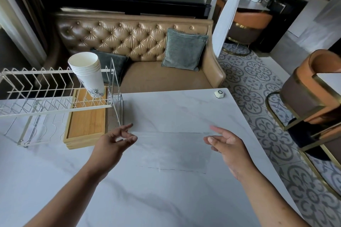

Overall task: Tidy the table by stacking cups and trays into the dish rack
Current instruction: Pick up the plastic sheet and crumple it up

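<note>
A clear, see-through tray (pixel 169 151) hovers just above the marble table (pixel 166 199), its edges showing as faint lines. My left hand (pixel 114 142) pinches its left end and my right hand (pixel 228 143) grips its right end. At the left stands a white wire dish rack (pixel 36 101). A stack of white paper cups (pixel 88 72) leans on the rack's upper tier. Wooden trays (pixel 86 125) lie stacked in the lower tier, just left of my left hand.
A small white call button (pixel 219 93) sits near the table's far right corner. A tan tufted sofa (pixel 147 46) with grey cushions runs behind the table. An orange chair with a gold frame (pixel 306 97) stands to the right, on patterned floor tiles.
</note>
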{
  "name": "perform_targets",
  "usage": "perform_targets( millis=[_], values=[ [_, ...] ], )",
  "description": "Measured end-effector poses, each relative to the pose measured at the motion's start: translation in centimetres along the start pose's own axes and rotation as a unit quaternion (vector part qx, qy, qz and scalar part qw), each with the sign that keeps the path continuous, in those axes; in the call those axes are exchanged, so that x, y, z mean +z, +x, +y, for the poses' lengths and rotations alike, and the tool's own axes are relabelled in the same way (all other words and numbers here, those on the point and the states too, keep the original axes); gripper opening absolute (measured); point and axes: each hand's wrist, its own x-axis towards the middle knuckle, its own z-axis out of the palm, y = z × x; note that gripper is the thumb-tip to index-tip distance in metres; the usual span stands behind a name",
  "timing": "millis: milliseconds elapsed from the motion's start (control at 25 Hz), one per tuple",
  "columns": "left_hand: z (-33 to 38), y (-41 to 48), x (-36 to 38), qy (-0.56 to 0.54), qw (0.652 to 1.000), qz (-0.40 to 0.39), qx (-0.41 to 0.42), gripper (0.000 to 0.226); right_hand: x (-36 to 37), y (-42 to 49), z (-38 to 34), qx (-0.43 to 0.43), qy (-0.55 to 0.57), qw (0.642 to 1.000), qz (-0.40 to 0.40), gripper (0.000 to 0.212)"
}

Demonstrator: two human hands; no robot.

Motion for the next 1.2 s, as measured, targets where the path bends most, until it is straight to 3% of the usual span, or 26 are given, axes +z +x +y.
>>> perform_targets(
  millis=[80, 160, 240, 320, 440, 480, 600, 680, 720, 800, 920, 1040, 1120, 1200],
  values=[
    [0.9, -0.3, 1.1, -0.024, 0.999, -0.004, 0.023, 0.017, -0.7, -0.6, 0.3, 0.002, -0.012, 1.000, 0.022, 0.019],
    [2.4, -0.5, 2.5, -0.013, 0.997, 0.026, 0.065, 0.017, -1.4, -1.3, 0.7, -0.011, -0.064, 0.996, 0.053, 0.019],
    [4.2, -0.6, 4.5, 0.030, 0.991, 0.045, 0.122, 0.017, -2.4, -1.9, 1.1, -0.054, -0.231, 0.968, 0.086, 0.020],
    [6.0, -0.8, 6.6, 0.088, 0.982, 0.036, 0.165, 0.017, -3.0, -2.2, 1.3, -0.106, -0.360, 0.925, 0.061, 0.025],
    [8.4, -1.1, 10.3, 0.142, 0.968, -0.014, 0.206, 0.018, -2.9, -1.3, 1.0, -0.112, -0.373, 0.919, -0.064, 0.060],
    [9.1, -1.2, 11.5, 0.163, 0.962, -0.025, 0.218, 0.018, -2.7, -0.8, 0.9, -0.101, -0.372, 0.917, -0.099, 0.061],
    [10.9, -1.5, 15.1, 0.234, 0.934, -0.016, 0.271, 0.019, -3.1, 0.9, 1.3, -0.101, -0.357, 0.920, -0.127, 0.022],
    [11.0, -1.6, 17.2, 0.316, 0.898, 0.058, 0.301, 0.047, -4.8, 1.9, 1.7, -0.071, -0.265, 0.954, -0.121, 0.011],
    [10.8, -1.6, 18.0, 0.347, 0.890, 0.096, 0.279, 0.071, -6.1, 2.2, 1.8, -0.037, -0.182, 0.975, -0.123, 0.008],
    [10.5, -2.1, 20.0, 0.340, 0.916, 0.131, 0.168, 0.106, -9.5, 2.7, 1.8, 0.038, -0.012, 0.986, -0.159, 0.007],
    [10.2, -3.1, 23.3, 0.110, 0.992, 0.034, -0.053, 0.117, -14.0, 2.8, 1.4, 0.105, 0.124, 0.960, -0.227, 0.009],
    [10.0, -3.9, 26.0, -0.064, 0.980, -0.104, -0.154, 0.072, -17.0, 2.6, 1.1, 0.132, 0.176, 0.939, -0.264, 0.011],
    [10.1, -4.6, 27.3, -0.079, 0.978, -0.108, -0.157, 0.036, -18.3, 2.5, 1.1, 0.131, 0.191, 0.935, -0.267, 0.013],
    [10.2, -4.9, 28.1, -0.087, 0.981, -0.068, -0.158, 0.023, -19.2, 2.4, 1.4, 0.123, 0.189, 0.942, -0.249, 0.015]
  ],
)
